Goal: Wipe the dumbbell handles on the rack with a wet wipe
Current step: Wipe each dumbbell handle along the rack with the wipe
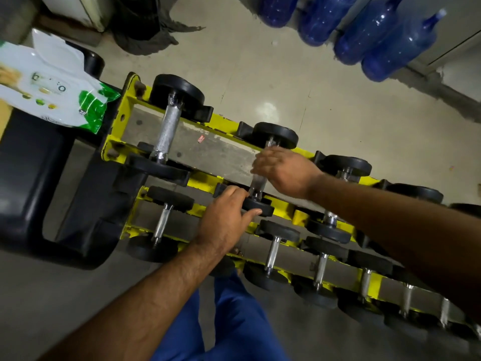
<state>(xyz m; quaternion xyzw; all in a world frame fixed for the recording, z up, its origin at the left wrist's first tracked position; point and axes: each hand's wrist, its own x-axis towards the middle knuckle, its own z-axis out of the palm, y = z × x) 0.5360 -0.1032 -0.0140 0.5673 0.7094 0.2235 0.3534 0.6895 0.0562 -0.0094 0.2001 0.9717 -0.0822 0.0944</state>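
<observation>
While the left hand point(226, 217) grips the dumbbell's point(263, 173) near head, the right hand point(283, 170) closes round its handle; wipe unseen.
Next, probably the dumbbell right of it on the rack point(122, 118).

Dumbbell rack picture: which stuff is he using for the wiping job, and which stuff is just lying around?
For the job:
dumbbell
yellow rack
wipes pack
left hand
right hand

Just lying about:
blue water bottles
black seat
dark cloth

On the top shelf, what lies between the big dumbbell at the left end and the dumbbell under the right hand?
Head view: only bare grey shelf with a small red scrap.
</observation>
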